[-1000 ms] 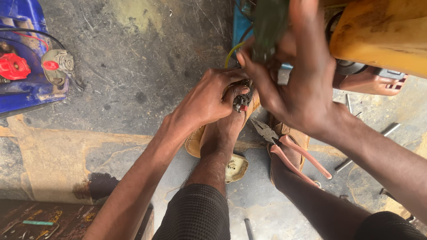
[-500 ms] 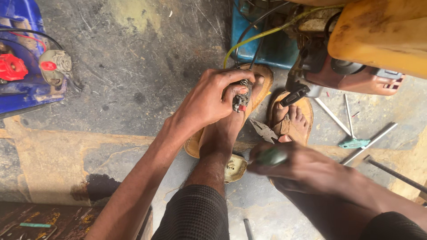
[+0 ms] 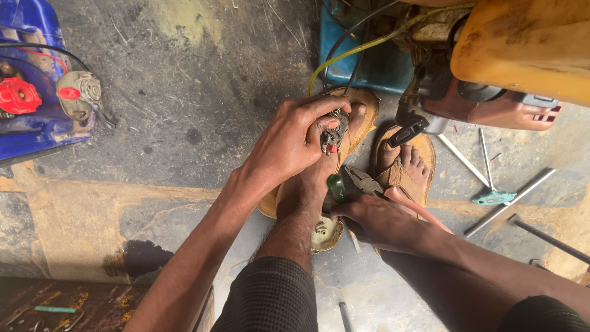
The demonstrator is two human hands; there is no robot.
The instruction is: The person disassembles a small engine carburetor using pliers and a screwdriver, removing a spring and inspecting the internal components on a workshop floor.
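My left hand [image 3: 292,141] is closed around a small black electrical part [image 3: 332,131] with a red spot. It holds the part above my left foot in a tan sandal [image 3: 361,104]. Dark wires and a yellow wire [image 3: 369,44] run from the part up to the machine. My right hand [image 3: 376,221] is low by the ground, gripping a green-handled screwdriver [image 3: 336,187]. Pliers with pink handles [image 3: 366,181] lie right beside it, against my right foot [image 3: 405,163].
A yellow tank [image 3: 522,43] and a blue machine frame [image 3: 369,64] stand at the top right. A blue machine with a red cap [image 3: 18,95] is at the left. A teal-handled wrench [image 3: 493,197] and metal rods [image 3: 510,203] lie right. A round cream cover [image 3: 326,235] lies under my leg.
My right hand came down from the machine to the ground and took hold of the green-handled screwdriver by the pliers. My left hand kept the small part in place.
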